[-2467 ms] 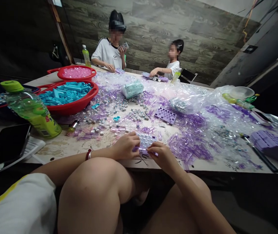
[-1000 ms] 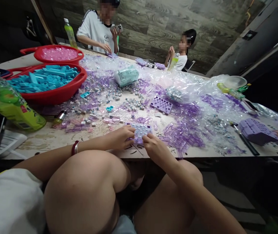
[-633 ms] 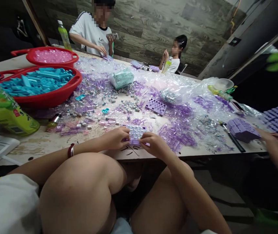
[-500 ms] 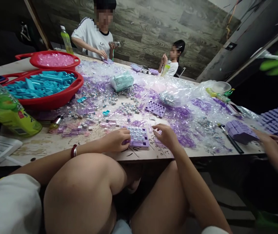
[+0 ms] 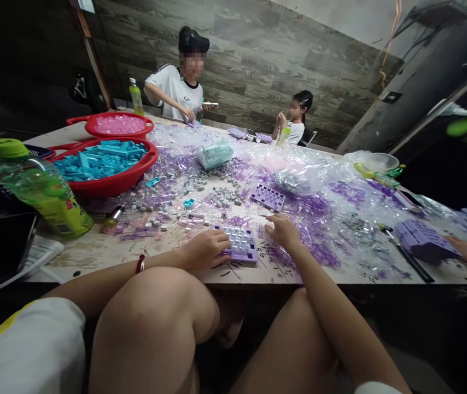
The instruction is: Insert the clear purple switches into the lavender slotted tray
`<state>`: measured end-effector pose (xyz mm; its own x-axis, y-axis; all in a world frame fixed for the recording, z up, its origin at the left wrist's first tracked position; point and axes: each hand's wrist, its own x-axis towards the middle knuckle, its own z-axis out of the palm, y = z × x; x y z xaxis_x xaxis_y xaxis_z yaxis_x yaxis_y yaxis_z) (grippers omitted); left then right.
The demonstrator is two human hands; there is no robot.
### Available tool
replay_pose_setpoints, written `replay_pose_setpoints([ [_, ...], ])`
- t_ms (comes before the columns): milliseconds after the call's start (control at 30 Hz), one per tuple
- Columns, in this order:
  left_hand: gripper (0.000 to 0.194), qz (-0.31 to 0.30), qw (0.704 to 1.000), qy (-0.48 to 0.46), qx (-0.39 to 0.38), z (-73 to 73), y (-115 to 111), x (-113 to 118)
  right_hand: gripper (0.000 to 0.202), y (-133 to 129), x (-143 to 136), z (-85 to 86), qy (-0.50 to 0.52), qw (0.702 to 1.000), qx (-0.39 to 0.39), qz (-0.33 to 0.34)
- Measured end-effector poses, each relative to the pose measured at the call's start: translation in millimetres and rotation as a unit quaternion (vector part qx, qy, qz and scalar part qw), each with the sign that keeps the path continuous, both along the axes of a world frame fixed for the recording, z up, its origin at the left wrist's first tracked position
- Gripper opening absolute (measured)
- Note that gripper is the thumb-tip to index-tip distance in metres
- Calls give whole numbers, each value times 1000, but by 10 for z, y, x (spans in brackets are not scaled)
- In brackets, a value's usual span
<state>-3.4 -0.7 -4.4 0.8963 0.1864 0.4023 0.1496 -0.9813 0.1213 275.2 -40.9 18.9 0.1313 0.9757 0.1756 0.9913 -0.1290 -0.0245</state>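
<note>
Board (image 5: 242, 256): on the table (image 5: 266, 276) near its front edge, in front of the person; clear caps (image 5: 237, 239) over much of it, dark slots at its right side.
Left hand (image 5: 209, 249): fingers lying on the board's left edge; whether they grip it, I cannot tell.
Right hand (image 5: 284, 232): off the board, above the table to its right, fingers bent; cannot tell if they pinch anything.
Second board (image 5: 268, 197): beyond the right hand, beside purple pieces (image 5: 319, 254).
</note>
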Motion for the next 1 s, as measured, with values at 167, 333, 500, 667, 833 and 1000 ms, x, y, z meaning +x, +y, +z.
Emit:
replay_pose_setpoints([
  [167, 18, -1, 1000, -7, -1, 9, -9, 7, 27, -2, -53, -13, -1, 1000, 13, 22],
  [333, 15, -1, 1000, -14, -7, 19, -25, 14, 30, 139, -192, -23, 5, 999, 18, 36],
  [500, 17, 5, 1000, -18, -1, 34, -34, 5, 34, 660, -424, -56, 10, 999, 6, 45],
  [667, 22, 10, 1000, -9, 13, 21, -19, 8, 24, 1153, -623, -140, 29, 999, 21, 5],
  [833, 23, 3, 1000, -5, 26, -11, -2, 19, 23, 1172, -661, -104, 64, 997, 50, 2],
  [1000, 23, 11, 1000, -4, 22, -13, -12, 21, 24, 670, -523, 149, 104, 989, 87, 55],
])
